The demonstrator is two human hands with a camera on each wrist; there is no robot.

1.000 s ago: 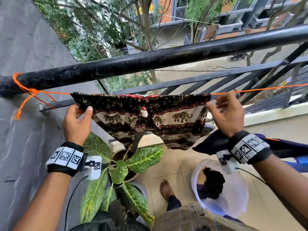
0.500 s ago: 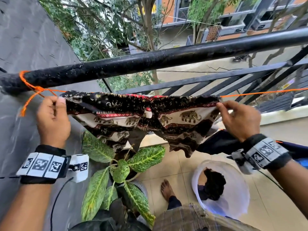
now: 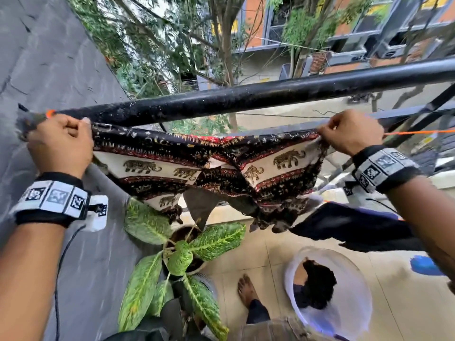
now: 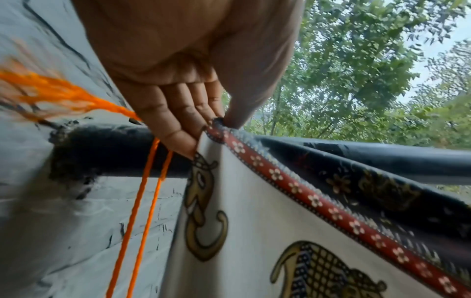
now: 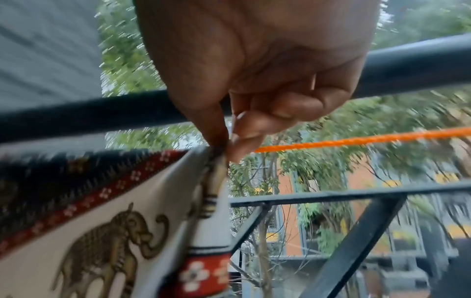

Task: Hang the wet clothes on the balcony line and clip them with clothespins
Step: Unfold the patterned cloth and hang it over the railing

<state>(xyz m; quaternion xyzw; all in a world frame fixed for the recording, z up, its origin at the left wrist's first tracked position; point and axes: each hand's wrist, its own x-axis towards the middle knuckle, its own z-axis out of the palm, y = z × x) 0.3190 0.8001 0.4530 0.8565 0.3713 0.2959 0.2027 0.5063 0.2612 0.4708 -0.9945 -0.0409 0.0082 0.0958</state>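
Orange line point(image 3: 418, 131) hidden under patterned cloth point(image 3: 211, 166); blue object point(image 3: 427, 265) blurred, edge-cut.

grey wall point(image 3: 49, 57) | black railing point(image 3: 270, 94) | beige tiled floor point(image 3: 270, 254) | trees point(image 3: 172, 45)

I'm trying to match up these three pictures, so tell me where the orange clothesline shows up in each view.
Head: the orange clothesline runs from the right hand to the right edge.
Left wrist: it hangs as two strands, lower left of the left hand's fingers.
Right wrist: it stretches right from the fingertips.
Shared landmark: the black railing bar, and the elephant-print cloth.
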